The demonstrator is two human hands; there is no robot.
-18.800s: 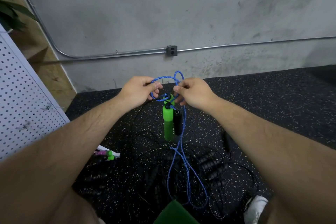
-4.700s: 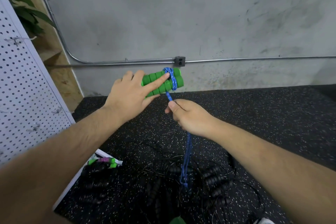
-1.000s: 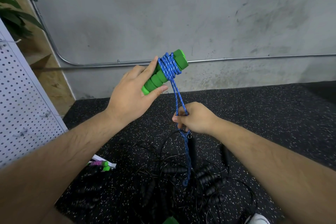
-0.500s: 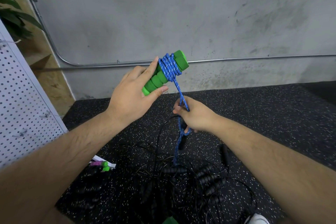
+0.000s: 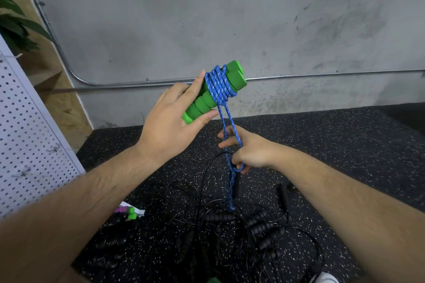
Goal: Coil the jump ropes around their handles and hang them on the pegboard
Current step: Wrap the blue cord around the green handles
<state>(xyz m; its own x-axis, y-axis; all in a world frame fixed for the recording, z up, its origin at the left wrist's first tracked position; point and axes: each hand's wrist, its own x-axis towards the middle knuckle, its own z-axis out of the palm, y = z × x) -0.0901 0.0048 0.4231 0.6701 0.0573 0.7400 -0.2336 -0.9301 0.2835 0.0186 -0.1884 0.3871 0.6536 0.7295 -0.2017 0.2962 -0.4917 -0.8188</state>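
You have two green handles (image 5: 207, 101) held side by side, tilted up toward the wall, in your left hand (image 5: 170, 124), with the thumb below them and the fingers over them. The blue rope (image 5: 219, 86) is wound around both handles near their upper ends in several close turns, too tight to count surely. Two strands drop from the coil to your right hand (image 5: 251, 151). Its lower fingers curl round the strands while two fingers point out straight, and one short loop hangs below it. On the speckled floor (image 5: 345, 156) beneath lies a tangle of black ropes (image 5: 259, 230), their handles too mixed to count. One wound bundle (image 5: 127, 212) lies at the foot of the pegboard (image 5: 30, 135) on your left, where three wire hooks (image 5: 55, 150) show.
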